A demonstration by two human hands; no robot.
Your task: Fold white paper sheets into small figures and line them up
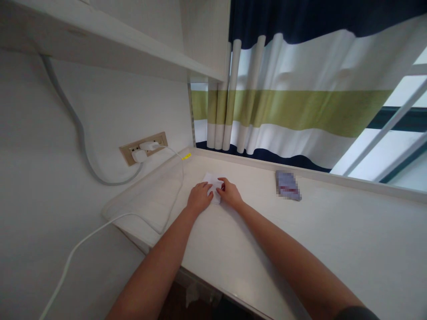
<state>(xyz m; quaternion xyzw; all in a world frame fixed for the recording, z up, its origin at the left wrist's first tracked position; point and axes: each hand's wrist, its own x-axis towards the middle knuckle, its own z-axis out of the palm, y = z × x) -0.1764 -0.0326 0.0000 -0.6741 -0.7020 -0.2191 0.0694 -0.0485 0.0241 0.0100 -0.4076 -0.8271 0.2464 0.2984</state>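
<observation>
**Left hand (199, 198) and right hand (231, 193) closed on a small folded white sheet (213, 189) on a white desk (273, 231)**

Left hand: fingers curved down over the sheet's left side, not lying open. Right hand: fingertips bent in against the sheet's right side, thumb out of sight. Both gripping from either side, almost touching across the middle. Sheet: thin, white, unevenly creased, paper or tissue impossible to tell, lying on the desktop near the centre of the frame, mostly covered by the fingers, with one corner showing beyond them toward the curtain.

To the right, well apart from the hands, a pixelated flat rectangular object (288, 185) lying askew near the desk's back edge. To the left, a translucent plastic mat (143, 195) over the desk's end, just beside the left hand, with a white cable (83, 238) trailing to the lower left. Above the mat, a beige wall socket (143, 149) holding two white plugs (149, 145), and a grey cable (80, 129) looping up to a white shelf (110, 49) at upper left. Behind the desk, a navy, white and green striped curtain (293, 98) across the upper right.
</observation>
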